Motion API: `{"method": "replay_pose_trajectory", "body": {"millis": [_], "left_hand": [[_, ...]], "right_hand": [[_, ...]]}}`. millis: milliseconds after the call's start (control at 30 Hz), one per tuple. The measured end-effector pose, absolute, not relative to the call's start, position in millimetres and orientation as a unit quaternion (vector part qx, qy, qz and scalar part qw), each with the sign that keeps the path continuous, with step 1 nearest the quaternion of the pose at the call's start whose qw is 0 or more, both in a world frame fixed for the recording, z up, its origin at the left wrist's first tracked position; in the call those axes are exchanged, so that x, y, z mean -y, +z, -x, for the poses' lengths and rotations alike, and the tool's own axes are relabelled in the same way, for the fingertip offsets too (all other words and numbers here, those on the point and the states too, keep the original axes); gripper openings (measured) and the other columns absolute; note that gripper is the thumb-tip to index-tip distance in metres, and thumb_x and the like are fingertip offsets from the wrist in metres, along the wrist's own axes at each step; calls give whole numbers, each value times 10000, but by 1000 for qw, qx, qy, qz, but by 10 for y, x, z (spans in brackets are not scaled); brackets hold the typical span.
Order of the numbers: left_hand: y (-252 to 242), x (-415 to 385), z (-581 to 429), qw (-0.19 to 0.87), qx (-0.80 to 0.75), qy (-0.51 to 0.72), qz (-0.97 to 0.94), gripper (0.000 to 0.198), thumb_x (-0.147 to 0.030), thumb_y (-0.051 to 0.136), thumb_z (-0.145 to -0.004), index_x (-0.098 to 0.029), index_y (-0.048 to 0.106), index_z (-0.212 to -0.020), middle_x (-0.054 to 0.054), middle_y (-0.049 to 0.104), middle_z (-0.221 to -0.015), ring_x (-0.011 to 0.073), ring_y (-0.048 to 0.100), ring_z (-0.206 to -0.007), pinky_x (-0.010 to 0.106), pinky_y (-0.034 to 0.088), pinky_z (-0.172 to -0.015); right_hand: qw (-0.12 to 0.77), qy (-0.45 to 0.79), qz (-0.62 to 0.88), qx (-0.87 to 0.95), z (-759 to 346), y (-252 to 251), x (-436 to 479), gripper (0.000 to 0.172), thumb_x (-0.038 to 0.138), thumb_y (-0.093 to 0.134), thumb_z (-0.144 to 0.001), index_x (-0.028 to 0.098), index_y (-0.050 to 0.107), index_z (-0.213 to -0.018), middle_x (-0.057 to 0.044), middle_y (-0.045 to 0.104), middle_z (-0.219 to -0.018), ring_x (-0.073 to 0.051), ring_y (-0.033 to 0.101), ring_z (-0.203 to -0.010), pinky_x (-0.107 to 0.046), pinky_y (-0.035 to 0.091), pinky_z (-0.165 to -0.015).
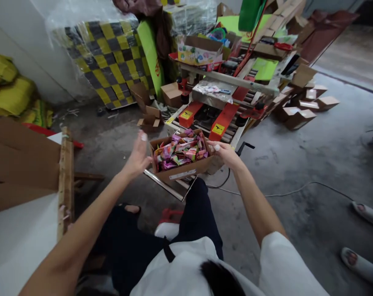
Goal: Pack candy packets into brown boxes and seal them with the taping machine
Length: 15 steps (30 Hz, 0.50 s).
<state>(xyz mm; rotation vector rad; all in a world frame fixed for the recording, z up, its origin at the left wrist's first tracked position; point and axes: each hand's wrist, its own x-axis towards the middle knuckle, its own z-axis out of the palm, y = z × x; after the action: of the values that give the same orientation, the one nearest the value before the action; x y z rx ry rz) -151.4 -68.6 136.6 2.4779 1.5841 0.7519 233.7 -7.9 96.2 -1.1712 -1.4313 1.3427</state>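
Note:
In front of me a brown cardboard box [191,169] stands on the near end of a roller conveyor [174,190]. Colourful wrapped candies [182,149], pink, purple and green, fill it. My left hand [139,156] is at the box's left side, fingers straight and raised, palm turned towards the cardboard. At the right rear corner, my right hand [225,154] has its fingers stretched along the box edge. It appears to touch the box there. Neither hand grips anything.
The carton sealing machine [232,82] with red belt covers rises behind the box. Flattened cardboard [23,164] lies on a table to the left. Folded cartons [306,105] stand on the floor at right. A cable [297,190] crosses the floor. Checkered stacked boxes [109,57] are behind.

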Motion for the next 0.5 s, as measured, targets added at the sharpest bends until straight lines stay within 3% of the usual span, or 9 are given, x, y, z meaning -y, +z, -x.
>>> {"method": "replay_pose_trajectory", "body": {"millis": [100, 167, 267, 333, 433, 500], "left_hand": [[1272, 389, 1179, 116, -444, 89, -884, 847, -667, 299, -985, -155, 145, -1642, 198, 108, -1713, 338, 69, -1602, 569, 121, -1273], [1179, 332, 878, 107, -408, 42, -906, 730, -546, 365, -1014, -187, 220, -1632, 166, 142, -1712, 309, 103, -1601, 556, 115, -1278], [1019, 334, 648, 87, -388, 34, -917, 640, -459, 401, -1028, -197, 312, -1605, 134, 156, -1708, 266, 120, -1602, 507, 127, -1289], [922, 301, 662, 97, -388, 39, -916, 618, -456, 401, -1032, -182, 361, -1585, 129, 172, -1700, 253, 133, -1600, 476, 130, -1294], [836, 140, 789, 174, -384, 30, -906, 555, -450, 343, -1049, -224, 438, -1547, 93, 271, -1671, 223, 232, -1577, 441, 180, -1284], [833, 10, 874, 221, -386, 52, -894, 513, -450, 296, -1058, -289, 509, -1496, 50, 403, -1616, 189, 368, -1520, 390, 283, -1241]], "right_hand": [[286, 459, 414, 733, -2188, 1243, 63, 617, 723, 587, -831, 156, 794, -957, -53, 690, -819, -212, 613, -799, -335, 515, -785], [198, 404, 361, 817, -2085, 1354, 67, 616, 711, 589, -847, 156, 789, -1026, -63, 690, -896, -226, 615, -858, -349, 516, -842], [129, 334, 331, 873, -1960, 1402, 72, 767, 716, 739, -721, 152, 709, -1241, -100, 672, -1088, -265, 611, -1006, -370, 511, -919], [97, 309, 331, 886, -1901, 1390, 47, 819, 683, 817, -650, 144, 690, -1253, -110, 668, -1091, -266, 605, -1012, -362, 504, -913], [56, 309, 327, 891, -1839, 1365, -50, 539, 599, 827, -695, 161, 746, -997, -50, 674, -891, -210, 584, -849, -303, 470, -791], [34, 323, 341, 882, -1798, 1349, -142, 421, 582, 792, -747, 170, 728, -805, 2, 629, -729, -163, 528, -719, -270, 404, -686]]}}
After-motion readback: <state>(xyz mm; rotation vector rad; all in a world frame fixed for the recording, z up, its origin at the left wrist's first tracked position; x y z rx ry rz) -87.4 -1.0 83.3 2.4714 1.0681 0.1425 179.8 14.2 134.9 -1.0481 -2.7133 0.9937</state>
